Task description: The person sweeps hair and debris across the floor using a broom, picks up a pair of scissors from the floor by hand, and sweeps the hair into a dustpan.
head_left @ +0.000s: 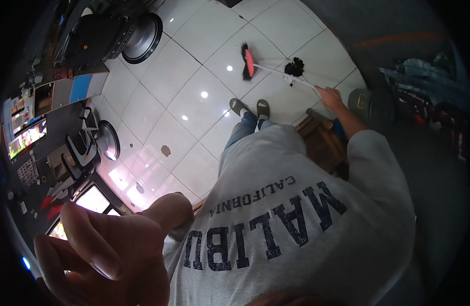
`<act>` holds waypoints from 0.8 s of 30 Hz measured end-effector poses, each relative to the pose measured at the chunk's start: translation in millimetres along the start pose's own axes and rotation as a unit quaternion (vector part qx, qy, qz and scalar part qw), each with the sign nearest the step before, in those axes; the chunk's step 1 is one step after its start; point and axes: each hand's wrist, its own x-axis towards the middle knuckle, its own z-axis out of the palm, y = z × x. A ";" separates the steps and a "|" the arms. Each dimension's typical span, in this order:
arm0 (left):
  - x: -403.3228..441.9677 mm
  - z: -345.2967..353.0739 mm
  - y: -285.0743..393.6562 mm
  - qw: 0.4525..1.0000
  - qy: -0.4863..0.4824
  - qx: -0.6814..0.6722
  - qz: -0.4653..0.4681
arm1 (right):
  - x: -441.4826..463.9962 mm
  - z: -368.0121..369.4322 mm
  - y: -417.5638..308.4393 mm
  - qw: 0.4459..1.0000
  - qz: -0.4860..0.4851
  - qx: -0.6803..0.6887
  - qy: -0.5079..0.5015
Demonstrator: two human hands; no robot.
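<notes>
My right hand (329, 97) is closed around the pale handle of a broom (249, 62). The broom's pinkish-red head with black bristles rests on the tiled floor beyond my feet. Beside the handle lies a black clump (294, 67) that looks like hair, with a smaller grey-and-black patch touching it. Close to the camera at the lower left is my left hand (112, 245), raised, with its fingers loosely bent and apart; no object shows in it. My feet, in olive slippers (238, 106), stand on the white tiles.
Barber chairs with round metal bases (143, 38) (108, 140) stand on the left, beside a counter (56, 92) and lit mirrors. To the right are a dark bin (370, 106), a wooden piece of furniture (321, 140) and some bags (423, 86). Small clumps (166, 150) dot the floor.
</notes>
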 end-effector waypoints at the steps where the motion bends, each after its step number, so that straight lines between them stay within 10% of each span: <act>1: 2.8 -4.7 -1.8 1.000 -0.015 -0.017 -0.007 | 22.0 4.5 -25.9 1.000 0.011 0.016 -0.012; 12: 27.3 -88.4 -18.8 0.941 -0.198 -0.237 -0.138 | -14.8 -17.4 -12.9 0.979 0.167 -0.037 -0.108; 24: 24.1 -66.0 -42.5 0.933 -0.149 -0.312 -0.097 | -99.5 -53.0 25.1 0.986 0.134 -0.043 -0.085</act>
